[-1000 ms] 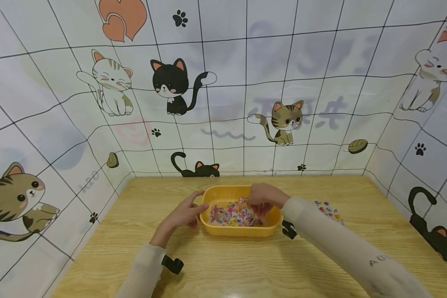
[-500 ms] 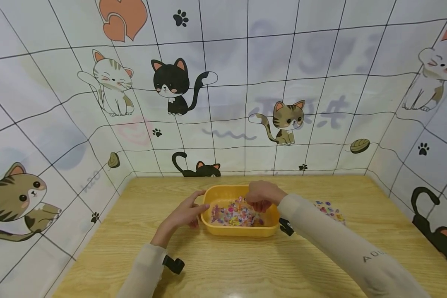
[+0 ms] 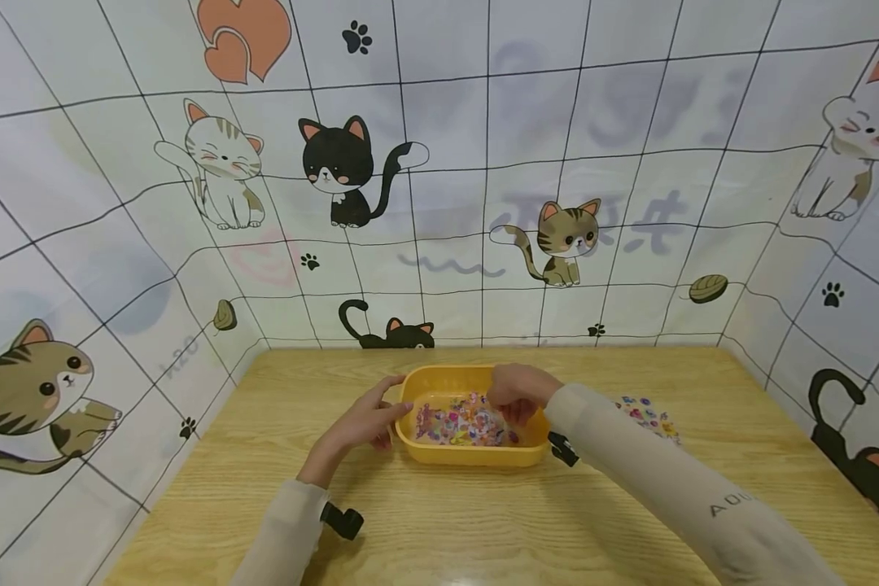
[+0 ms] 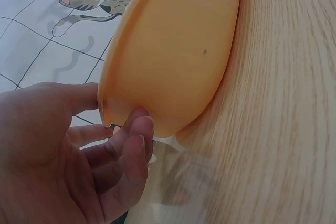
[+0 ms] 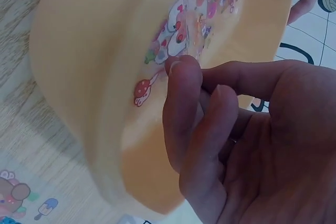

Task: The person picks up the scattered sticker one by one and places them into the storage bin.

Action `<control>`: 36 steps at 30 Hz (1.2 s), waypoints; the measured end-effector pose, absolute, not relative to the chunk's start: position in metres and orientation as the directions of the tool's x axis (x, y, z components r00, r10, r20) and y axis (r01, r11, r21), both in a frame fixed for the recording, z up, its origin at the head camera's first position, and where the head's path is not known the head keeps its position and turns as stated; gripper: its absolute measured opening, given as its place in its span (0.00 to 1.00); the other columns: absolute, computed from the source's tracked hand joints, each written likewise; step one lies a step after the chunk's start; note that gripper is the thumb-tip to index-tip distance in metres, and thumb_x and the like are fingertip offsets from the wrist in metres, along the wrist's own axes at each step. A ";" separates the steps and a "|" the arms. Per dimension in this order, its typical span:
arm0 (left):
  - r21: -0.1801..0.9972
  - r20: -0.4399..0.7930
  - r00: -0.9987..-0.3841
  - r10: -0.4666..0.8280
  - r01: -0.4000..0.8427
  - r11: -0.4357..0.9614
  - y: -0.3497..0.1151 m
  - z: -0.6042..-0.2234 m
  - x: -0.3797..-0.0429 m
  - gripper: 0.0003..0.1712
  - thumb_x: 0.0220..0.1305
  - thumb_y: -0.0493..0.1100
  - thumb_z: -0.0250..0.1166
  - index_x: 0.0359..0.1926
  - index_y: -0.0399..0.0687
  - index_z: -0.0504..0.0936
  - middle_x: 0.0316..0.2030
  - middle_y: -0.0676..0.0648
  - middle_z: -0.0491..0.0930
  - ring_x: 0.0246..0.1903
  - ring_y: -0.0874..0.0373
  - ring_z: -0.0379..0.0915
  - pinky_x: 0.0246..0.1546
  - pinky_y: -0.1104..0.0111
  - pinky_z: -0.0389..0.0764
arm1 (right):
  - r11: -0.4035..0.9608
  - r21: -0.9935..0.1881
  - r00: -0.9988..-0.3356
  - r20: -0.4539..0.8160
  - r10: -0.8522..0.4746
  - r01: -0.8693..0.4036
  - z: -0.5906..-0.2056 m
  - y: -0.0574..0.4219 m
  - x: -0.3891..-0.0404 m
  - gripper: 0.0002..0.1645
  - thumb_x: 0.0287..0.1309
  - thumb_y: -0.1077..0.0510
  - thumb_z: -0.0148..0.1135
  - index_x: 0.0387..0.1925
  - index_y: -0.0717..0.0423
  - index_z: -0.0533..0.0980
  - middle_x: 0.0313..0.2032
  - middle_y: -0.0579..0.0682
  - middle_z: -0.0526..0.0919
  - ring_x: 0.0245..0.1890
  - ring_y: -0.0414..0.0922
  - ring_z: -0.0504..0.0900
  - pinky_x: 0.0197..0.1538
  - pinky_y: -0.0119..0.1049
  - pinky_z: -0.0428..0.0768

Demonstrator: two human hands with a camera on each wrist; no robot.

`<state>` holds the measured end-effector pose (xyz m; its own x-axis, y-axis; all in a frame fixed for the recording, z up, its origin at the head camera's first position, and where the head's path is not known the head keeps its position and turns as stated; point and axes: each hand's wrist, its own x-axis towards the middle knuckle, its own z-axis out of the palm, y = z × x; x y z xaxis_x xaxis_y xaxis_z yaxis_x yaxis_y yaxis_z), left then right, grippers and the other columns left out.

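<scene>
A yellow plastic tub (image 3: 476,456) sits on the wooden table with a pile of small colourful stickers (image 3: 454,425) inside. My left hand (image 3: 366,419) holds the tub's left end, thumb over the rim and the other fingers outside. The left wrist view shows those fingers bent near the tub's outer wall (image 4: 173,51). My right hand (image 3: 516,392) reaches in at the tub's right side, fingers curled. In the right wrist view its thumb and index fingertips (image 5: 181,69) meet at the edge of the clear cartoon stickers (image 5: 176,32), pinching one; the pinched part is hidden.
More stickers (image 3: 648,415) lie spread on the table (image 3: 454,529) to the right of the tub, partly behind the right sleeve. A cat-patterned wall covering (image 3: 454,203) rises behind the table and at both sides.
My right hand shifts a little within the tub, rising slightly and then coming lower, and the stickers by its fingers shift. My left hand stays at the tub's left end.
</scene>
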<state>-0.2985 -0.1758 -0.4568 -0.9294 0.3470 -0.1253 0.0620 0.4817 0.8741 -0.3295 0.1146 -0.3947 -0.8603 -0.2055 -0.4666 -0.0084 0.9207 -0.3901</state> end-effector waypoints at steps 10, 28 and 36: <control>0.869 -0.125 -0.934 0.336 0.061 0.491 -0.177 -0.457 -0.300 0.38 0.76 0.57 0.60 0.81 0.62 0.56 0.40 0.41 0.86 0.17 0.53 0.79 0.22 0.62 0.85 | 0.930 -0.368 -0.846 -0.492 -0.203 -0.009 -0.396 0.112 -0.327 0.19 0.67 0.62 0.52 0.21 0.58 0.82 0.18 0.51 0.82 0.11 0.41 0.75 0.17 0.31 0.76; 0.876 -0.120 -0.929 0.349 0.067 0.477 -0.174 -0.458 -0.296 0.39 0.76 0.56 0.60 0.80 0.59 0.56 0.42 0.38 0.87 0.18 0.54 0.79 0.22 0.62 0.86 | 0.944 -0.222 -0.927 -0.233 -0.294 -0.243 -0.358 0.117 -0.299 0.25 0.66 0.54 0.56 0.11 0.48 0.72 0.16 0.50 0.86 0.19 0.50 0.87 0.14 0.31 0.61; 0.876 -0.113 -0.933 0.342 0.069 0.477 -0.173 -0.458 -0.295 0.38 0.77 0.55 0.60 0.81 0.59 0.56 0.42 0.39 0.87 0.17 0.55 0.78 0.22 0.61 0.86 | 0.890 -0.277 -0.908 -0.109 -0.404 -0.363 -0.328 0.139 -0.260 0.27 0.69 0.52 0.59 0.11 0.47 0.77 0.11 0.46 0.80 0.13 0.45 0.81 0.15 0.30 0.60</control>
<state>-0.2952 -0.1734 -0.4577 -0.9327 0.3425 -0.1131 0.0689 0.4769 0.8762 -0.2605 0.1394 -0.3283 -0.9083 -0.4040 -0.1086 -0.3626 0.8898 -0.2769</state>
